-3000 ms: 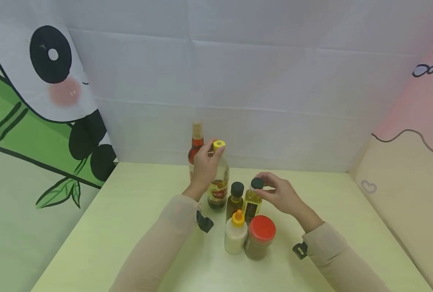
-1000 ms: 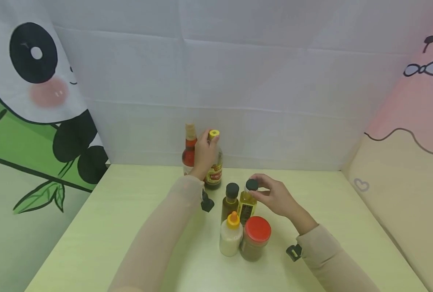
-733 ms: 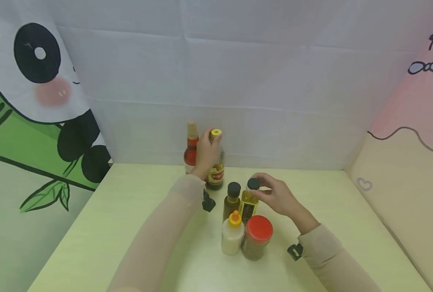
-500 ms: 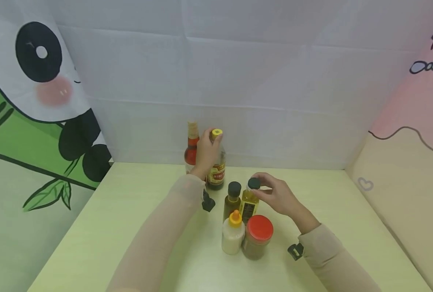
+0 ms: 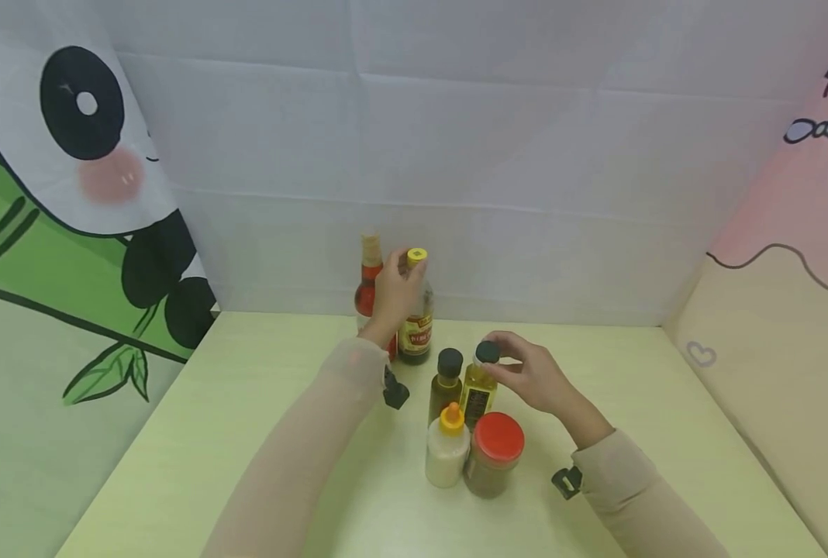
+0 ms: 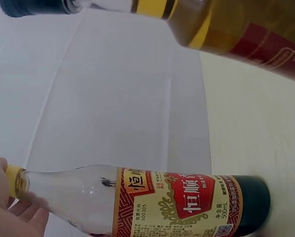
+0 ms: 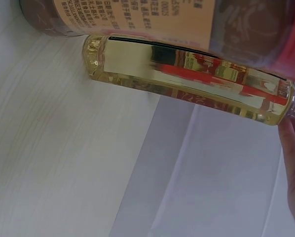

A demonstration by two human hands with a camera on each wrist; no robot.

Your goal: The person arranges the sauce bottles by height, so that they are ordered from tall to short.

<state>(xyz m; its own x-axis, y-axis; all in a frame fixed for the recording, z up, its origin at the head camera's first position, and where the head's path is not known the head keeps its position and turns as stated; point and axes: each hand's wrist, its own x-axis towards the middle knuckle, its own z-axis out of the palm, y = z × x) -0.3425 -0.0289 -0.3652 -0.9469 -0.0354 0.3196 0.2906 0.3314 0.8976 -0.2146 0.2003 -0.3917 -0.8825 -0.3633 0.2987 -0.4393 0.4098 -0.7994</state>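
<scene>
My left hand [image 5: 395, 296] pinches the neck of a vinegar bottle [image 5: 416, 333] just under its yellow cap. This tall clear bottle stands upright near the back wall, dark liquid at its base; its red and gold label [image 6: 189, 197] shows in the left wrist view. Beside it on the left is a red-brown bottle [image 5: 366, 298] with a tan top, partly behind my hand. With thumb and fingers at the dark green cap, my right hand [image 5: 534, 377] holds a small bottle of yellow oil [image 5: 479, 394]. In the right wrist view the oil bottle [image 7: 137, 81] lies alongside a jar [image 7: 137, 17].
A brown bottle with a dark cap [image 5: 450, 363] stands left of the oil bottle. In front are a white squeeze bottle [image 5: 447, 457] with an orange tip and a red-lidded jar [image 5: 495, 453]. The pale yellow table [image 5: 260, 387] ends at a white back wall [image 5: 491, 155].
Since the earliest frame, my left hand has moved the vinegar bottle back toward the wall, next to the red-brown bottle. My right hand stays at the oil bottle's cap; the view shifts slightly.
</scene>
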